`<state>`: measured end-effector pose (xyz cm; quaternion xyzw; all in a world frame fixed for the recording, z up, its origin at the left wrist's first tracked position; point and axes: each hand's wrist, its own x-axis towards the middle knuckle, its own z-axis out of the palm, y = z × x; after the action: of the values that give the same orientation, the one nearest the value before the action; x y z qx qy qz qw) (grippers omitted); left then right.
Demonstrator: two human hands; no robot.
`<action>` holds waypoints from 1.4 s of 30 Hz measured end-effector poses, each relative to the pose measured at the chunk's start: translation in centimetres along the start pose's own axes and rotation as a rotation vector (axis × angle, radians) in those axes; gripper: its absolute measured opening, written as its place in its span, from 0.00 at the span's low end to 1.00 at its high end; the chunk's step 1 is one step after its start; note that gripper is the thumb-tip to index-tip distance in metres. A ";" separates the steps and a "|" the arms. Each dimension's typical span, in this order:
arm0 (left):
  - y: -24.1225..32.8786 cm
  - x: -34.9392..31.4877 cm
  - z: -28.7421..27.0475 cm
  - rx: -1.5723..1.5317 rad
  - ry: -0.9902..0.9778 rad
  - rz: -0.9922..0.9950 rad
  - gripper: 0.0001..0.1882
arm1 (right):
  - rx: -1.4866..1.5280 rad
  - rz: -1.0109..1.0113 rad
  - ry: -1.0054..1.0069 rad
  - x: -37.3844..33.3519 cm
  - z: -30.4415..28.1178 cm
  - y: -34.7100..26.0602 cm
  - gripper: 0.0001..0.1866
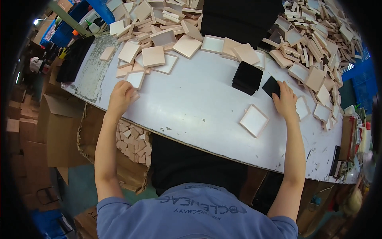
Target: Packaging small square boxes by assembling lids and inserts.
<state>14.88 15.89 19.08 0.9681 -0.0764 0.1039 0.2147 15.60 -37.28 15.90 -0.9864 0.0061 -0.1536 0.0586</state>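
My left hand (121, 97) is closed at the table's left front edge, fingers curled round a small pale pink box piece (135, 96) that is blurred and mostly covered. Just beyond its fingers lies a shallow pink box half (135, 79) with a white inside. Over on the right, my right hand (285, 100) has its fingertips on a thin black square pad (271, 86), gripping it by the edge nearest me. Left of that pad stands a stack of black square pads (247, 77). An open pink tray with a white inside (254, 120) lies by itself nearer to me.
Pale pink box halves heap along the table's far side (163, 38) and far right (314, 51). Black cloth (240, 20) lies between the heaps. Below the left front edge, a cardboard carton (133, 143) holds many box pieces. A dark phone-like slab (335, 160) rests at the right edge.
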 end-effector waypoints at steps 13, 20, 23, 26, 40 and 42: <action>19.7 -6.7 8.5 -0.413 -0.186 0.581 0.05 | 0.316 -0.027 0.377 -0.2 -4.1 -0.4 0.06; 20.8 -6.2 10.4 -0.454 -0.288 0.463 0.38 | 0.400 -0.682 0.238 -10.0 -5.1 -10.8 0.04; 20.5 -6.5 11.9 -0.713 -0.237 0.293 0.53 | 0.371 -0.767 0.002 -11.0 -4.8 -11.3 0.06; 20.7 -6.6 11.6 -0.598 -0.266 0.366 0.57 | 0.471 -0.806 -0.101 -11.1 -3.5 -11.4 0.07; 22.1 -7.1 9.8 -0.075 -0.395 0.566 0.36 | -0.252 0.018 0.318 -7.8 -1.6 9.5 0.06; 20.8 -7.5 10.7 -0.355 -0.324 0.496 0.33 | 0.197 0.072 0.305 -7.5 -3.6 4.8 0.05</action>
<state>5.44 -6.61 16.20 0.8714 -0.3596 -0.0171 0.3331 7.42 -42.24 16.49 -0.9403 0.0350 -0.2990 0.1586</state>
